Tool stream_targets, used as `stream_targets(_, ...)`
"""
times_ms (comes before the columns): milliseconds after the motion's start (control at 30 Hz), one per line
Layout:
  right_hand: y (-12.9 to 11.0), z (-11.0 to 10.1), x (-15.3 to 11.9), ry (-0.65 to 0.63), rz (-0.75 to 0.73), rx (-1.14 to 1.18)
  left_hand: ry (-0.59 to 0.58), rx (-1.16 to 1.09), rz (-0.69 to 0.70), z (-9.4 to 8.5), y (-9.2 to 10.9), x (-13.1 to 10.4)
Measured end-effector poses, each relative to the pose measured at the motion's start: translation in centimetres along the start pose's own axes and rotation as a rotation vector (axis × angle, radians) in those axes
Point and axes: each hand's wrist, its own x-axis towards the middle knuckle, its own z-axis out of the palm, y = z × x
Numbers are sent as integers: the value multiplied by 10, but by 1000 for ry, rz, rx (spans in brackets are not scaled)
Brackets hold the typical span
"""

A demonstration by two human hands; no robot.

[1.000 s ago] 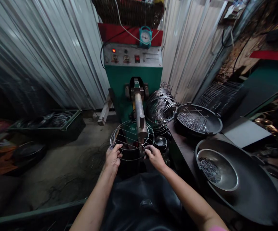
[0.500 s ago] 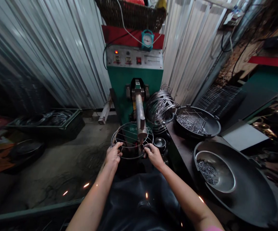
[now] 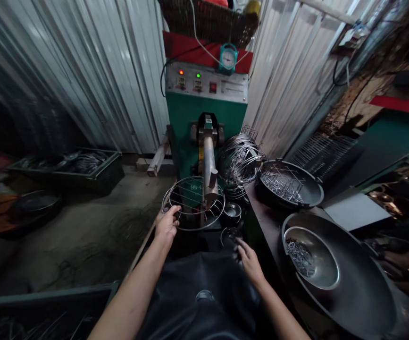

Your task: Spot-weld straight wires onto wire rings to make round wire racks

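Note:
My left hand [image 3: 168,224] is closed on the near left rim of a round wire rack [image 3: 193,228]. The rack lies level under the metal arm [image 3: 209,160] of a green machine [image 3: 225,111], whose tip meets the rack's right part. Lower right of the rack, my right hand [image 3: 247,257] is off it, with its fingers bent and partly blurred; whether it holds anything small is unclear. Small round metal dishes [image 3: 232,211] sit between the rack and the bench.
At the right, a dark pan [image 3: 313,184] holds wire pieces; nearer, a steel bowl [image 3: 326,264] with short metal pieces lies in a large wok [image 3: 360,288]. A bundle of wire rings [image 3: 239,158] hangs beside the machine. Green bins [image 3: 108,170] stand at the left.
My right hand has let go of the rack's side and moved down and right. A green light now shows on the panel, and the flying sparks are gone.

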Motion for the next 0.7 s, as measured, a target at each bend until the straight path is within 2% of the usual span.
stream_targets(100,32,-15,-26,-38,100,-77,-24,57,-60,-9,3,8)
stream_targets(167,46,-21,-38,-41,109,-125,-50,116,-135,-16,12,21)
stream_targets(300,50,-22,-42,-98,79,-175,-184,249,-226,-18,39,51)
stream_targets(367,41,-17,-37,-116,64,-150,-263,297,-247,-16,45,58)
stream_targets(433,23,-9,-31,-104,41,-74,-291,290,-254,-17,44,57)
stream_targets(567,-30,22,-17,-105,-50,138,-208,109,-242,-28,27,36)
stream_targets(700,-70,64,4,-201,-214,192,-146,-9,-194,-35,13,11)
